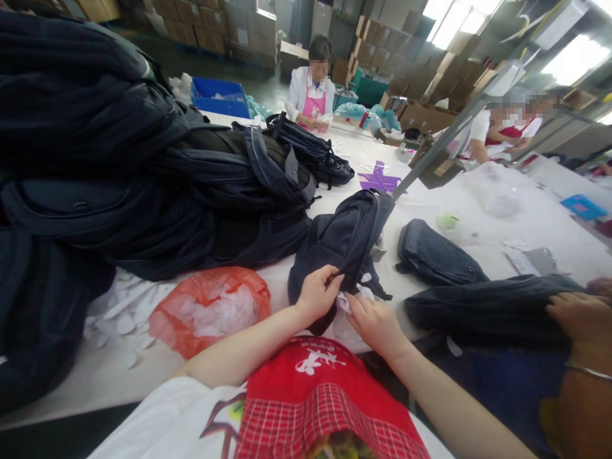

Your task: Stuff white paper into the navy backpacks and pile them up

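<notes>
A dark navy backpack (340, 233) lies on the white table in front of me. My left hand (319, 293) is closed at its near edge, thumb and fingers pinching the fabric. Close beside it, my right hand (377, 324) pinches a small white slip (343, 302) against the bag's lower side. More white scraps (366, 291) show just above my right fingers. What lies under the fingertips is partly hidden. To the left of my left forearm sits a red plastic bag (165, 312) with crumpled white pieces inside.
A high pile of navy backpacks (119, 210) fills the left side, with white paper strips (125, 306) below it. A grey metal pole (430, 153) rises behind my backpack. At right, a co-worker's hand (581, 315) rests on another dark bag (497, 306). Other people stand across the table.
</notes>
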A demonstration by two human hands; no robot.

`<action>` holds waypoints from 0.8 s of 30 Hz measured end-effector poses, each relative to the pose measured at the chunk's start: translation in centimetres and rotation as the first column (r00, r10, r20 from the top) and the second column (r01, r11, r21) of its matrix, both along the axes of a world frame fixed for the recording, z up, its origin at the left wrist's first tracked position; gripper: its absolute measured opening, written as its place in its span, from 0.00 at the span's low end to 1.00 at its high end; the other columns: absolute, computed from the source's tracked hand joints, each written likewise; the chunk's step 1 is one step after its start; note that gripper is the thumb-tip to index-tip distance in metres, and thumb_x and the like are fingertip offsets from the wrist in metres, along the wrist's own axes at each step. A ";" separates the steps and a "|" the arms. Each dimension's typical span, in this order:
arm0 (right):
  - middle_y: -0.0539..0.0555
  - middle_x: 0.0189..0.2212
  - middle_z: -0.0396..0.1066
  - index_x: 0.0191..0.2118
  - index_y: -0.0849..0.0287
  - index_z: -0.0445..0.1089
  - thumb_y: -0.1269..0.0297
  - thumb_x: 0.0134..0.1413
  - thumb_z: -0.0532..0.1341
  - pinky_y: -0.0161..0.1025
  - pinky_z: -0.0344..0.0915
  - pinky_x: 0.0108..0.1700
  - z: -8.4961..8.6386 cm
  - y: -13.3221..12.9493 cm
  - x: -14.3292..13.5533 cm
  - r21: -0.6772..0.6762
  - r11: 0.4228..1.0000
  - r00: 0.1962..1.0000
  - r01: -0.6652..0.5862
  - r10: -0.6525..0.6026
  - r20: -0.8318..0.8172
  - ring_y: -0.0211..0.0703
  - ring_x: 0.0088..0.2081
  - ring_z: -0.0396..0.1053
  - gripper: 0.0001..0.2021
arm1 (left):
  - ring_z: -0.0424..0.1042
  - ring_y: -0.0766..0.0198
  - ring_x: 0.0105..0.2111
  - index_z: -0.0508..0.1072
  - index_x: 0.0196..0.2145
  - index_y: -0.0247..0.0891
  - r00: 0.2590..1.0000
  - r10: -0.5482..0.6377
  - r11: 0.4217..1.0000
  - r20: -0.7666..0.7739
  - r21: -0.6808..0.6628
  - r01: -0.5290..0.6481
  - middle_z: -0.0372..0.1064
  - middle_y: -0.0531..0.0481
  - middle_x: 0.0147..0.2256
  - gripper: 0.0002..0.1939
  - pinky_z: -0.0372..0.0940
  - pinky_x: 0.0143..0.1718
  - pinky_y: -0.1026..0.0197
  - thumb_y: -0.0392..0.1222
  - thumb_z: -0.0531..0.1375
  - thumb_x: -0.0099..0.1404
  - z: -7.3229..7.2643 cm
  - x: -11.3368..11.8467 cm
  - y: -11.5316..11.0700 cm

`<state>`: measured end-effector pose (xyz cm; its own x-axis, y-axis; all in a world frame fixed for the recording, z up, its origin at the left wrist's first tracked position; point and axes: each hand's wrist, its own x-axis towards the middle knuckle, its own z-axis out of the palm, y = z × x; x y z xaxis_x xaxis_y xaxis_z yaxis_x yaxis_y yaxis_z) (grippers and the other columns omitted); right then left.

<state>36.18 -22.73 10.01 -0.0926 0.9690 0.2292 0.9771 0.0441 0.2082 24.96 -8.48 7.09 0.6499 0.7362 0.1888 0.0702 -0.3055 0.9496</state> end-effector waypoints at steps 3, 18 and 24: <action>0.56 0.36 0.75 0.51 0.64 0.68 0.68 0.64 0.53 0.39 0.59 0.32 -0.1 0.1 -0.1 0.043 0.999 1.000 0.008 -0.008 0.002 0.40 0.32 0.70 0.14 | 0.67 0.66 0.28 0.72 0.34 0.38 1.000 -0.004 1.000 -0.006 0.018 0.004 0.70 0.53 0.27 0.10 0.61 0.33 0.64 0.46 0.56 0.67 0.1 -0.1 -0.1; 0.50 0.34 0.72 0.41 0.55 0.69 0.73 0.56 0.56 0.35 0.56 0.34 2.2 2.0 2.0 -0.345 0.938 0.987 -0.033 -0.024 -0.161 0.39 0.35 0.70 0.10 | 0.69 0.65 0.28 0.73 0.35 0.38 0.996 -0.094 0.996 -0.005 0.010 0.094 0.72 0.53 0.28 0.09 0.62 0.34 0.64 0.45 0.57 0.66 -0.4 -0.7 0.2; 0.51 0.35 0.74 0.42 0.56 0.70 0.74 0.56 0.55 0.36 0.56 0.34 0.9 1.0 2.4 -0.170 0.981 0.979 -0.091 0.057 -0.195 0.37 0.32 0.69 0.11 | 0.67 0.67 0.27 0.74 0.35 0.37 0.992 -0.124 0.992 -0.009 -0.021 0.123 0.72 0.53 0.28 0.09 0.61 0.31 0.64 0.45 0.57 0.66 0.1 -1.0 0.5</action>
<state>38.60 -21.71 10.88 -0.1373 0.9877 0.0752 0.9905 0.1374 0.0036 23.95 -7.95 7.22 0.7380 0.6537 0.1674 0.0429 -0.2930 0.9551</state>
